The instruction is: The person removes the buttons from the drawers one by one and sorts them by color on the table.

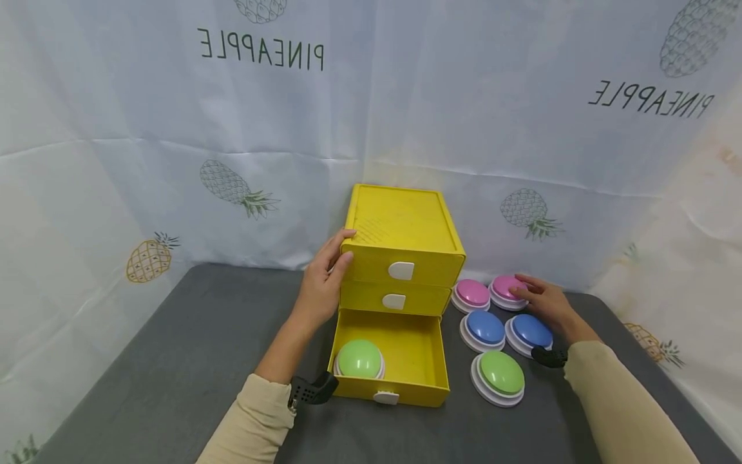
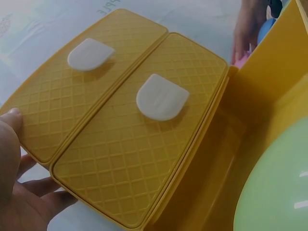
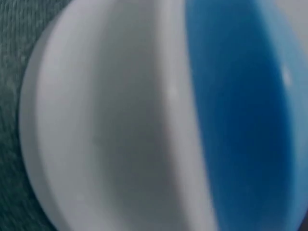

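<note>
A yellow drawer cabinet (image 1: 404, 219) stands at the middle of the table. My left hand (image 1: 317, 283) grips its upper left front corner, thumb on the drawer front and fingers along the side. The bottom drawer (image 1: 414, 351) is pulled out, with a green-domed push button (image 1: 359, 359) at its left. My right hand (image 1: 547, 303) reaches over the right-hand pink push button (image 1: 505, 287), its thumb and fingertips at the dome's right side. Close up in the right wrist view is a blue push button (image 3: 240, 115); no fingers show there.
Right of the cabinet are another pink button (image 1: 472, 293), two blue buttons (image 1: 485, 327) and a green button (image 1: 501, 374), all with white bases. A curtain (image 1: 278, 116) with pineapple prints hangs behind the dark grey table (image 1: 214, 361).
</note>
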Demonstrator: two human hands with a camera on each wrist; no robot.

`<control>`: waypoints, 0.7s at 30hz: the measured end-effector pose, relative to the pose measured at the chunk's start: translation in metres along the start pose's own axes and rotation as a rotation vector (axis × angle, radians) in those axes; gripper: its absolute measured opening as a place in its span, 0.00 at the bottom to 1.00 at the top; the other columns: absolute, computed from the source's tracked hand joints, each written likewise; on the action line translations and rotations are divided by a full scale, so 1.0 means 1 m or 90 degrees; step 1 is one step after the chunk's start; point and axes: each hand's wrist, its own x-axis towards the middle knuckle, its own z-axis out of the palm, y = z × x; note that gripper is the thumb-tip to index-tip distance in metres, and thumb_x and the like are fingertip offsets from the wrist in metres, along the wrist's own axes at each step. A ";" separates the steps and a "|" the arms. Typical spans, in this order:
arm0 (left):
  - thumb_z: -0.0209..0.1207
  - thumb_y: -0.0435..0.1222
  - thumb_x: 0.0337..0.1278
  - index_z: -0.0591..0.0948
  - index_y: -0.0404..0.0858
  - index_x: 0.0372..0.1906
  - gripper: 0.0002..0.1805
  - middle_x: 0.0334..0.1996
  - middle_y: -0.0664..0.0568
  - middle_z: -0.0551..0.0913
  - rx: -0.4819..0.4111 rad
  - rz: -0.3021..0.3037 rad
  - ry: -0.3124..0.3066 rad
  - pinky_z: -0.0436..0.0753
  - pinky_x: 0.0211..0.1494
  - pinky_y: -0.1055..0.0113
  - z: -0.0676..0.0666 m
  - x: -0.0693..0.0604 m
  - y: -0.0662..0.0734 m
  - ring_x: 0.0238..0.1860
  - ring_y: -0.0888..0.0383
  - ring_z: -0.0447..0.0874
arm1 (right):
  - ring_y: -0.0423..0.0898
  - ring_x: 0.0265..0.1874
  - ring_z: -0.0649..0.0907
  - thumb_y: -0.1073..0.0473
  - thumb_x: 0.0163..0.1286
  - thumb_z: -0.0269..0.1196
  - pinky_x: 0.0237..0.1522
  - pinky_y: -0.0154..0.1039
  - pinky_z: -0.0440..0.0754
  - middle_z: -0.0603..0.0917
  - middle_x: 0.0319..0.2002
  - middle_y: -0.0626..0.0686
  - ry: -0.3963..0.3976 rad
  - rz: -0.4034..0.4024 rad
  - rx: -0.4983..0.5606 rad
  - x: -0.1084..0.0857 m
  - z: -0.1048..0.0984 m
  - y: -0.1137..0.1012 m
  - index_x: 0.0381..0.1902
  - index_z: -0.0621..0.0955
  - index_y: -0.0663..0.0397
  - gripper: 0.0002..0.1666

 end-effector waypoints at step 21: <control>0.49 0.41 0.79 0.72 0.48 0.71 0.21 0.73 0.51 0.70 -0.003 0.008 -0.005 0.70 0.75 0.46 -0.001 -0.001 0.000 0.75 0.52 0.67 | 0.73 0.68 0.67 0.40 0.77 0.56 0.68 0.70 0.65 0.64 0.71 0.77 0.012 -0.061 -0.194 -0.022 0.005 -0.002 0.75 0.61 0.69 0.45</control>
